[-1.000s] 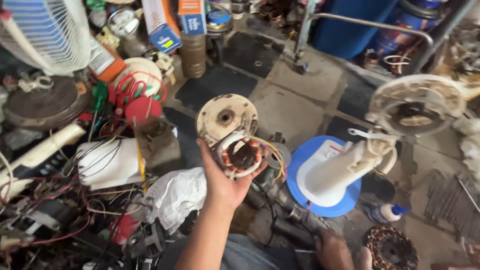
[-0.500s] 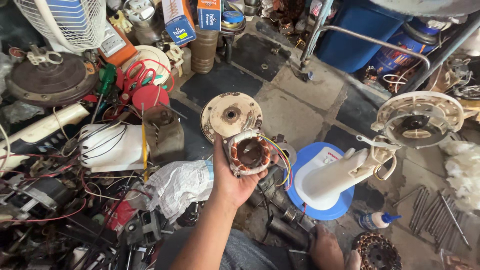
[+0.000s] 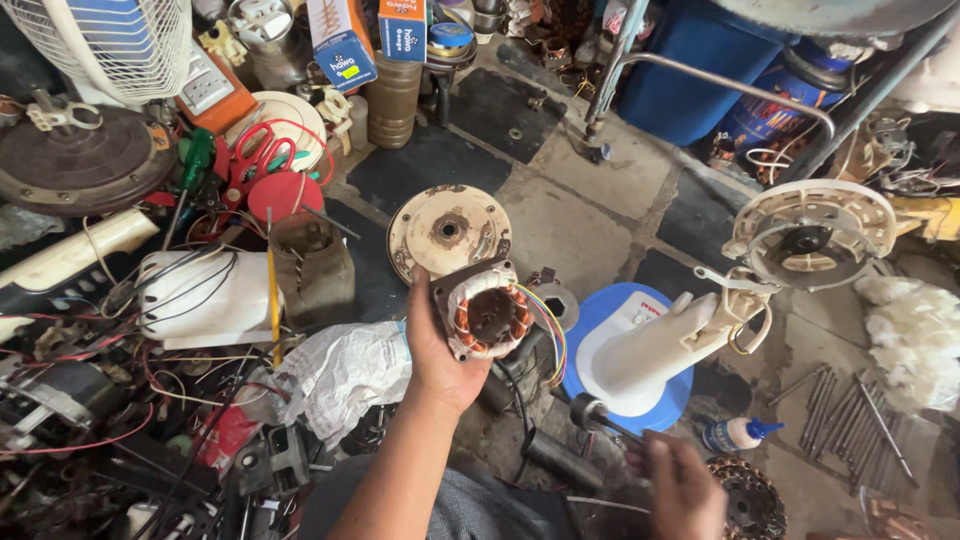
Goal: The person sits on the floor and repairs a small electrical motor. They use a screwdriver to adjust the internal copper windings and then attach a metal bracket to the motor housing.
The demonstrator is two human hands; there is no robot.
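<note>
Left hand (image 3: 435,355) clamped on bare fan motor (image 3: 487,318) — cover plate (image 3: 449,232) off, at 12 o'clock. Right hand (image 3: 685,485) loose, empty — fan stand (image 3: 655,345) unassembled.

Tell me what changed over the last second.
The left hand keeps its grip on the motor stator, turning its copper windings more toward the camera. The right hand has risen into view, empty. The round motor cover and the fan base stayed put.

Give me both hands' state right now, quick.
Left hand: closed on the motor stator, held up over the floor.
Right hand: low at the frame's bottom, blurred; fingers look loosely open, nothing clearly held, by the fan base.
</note>
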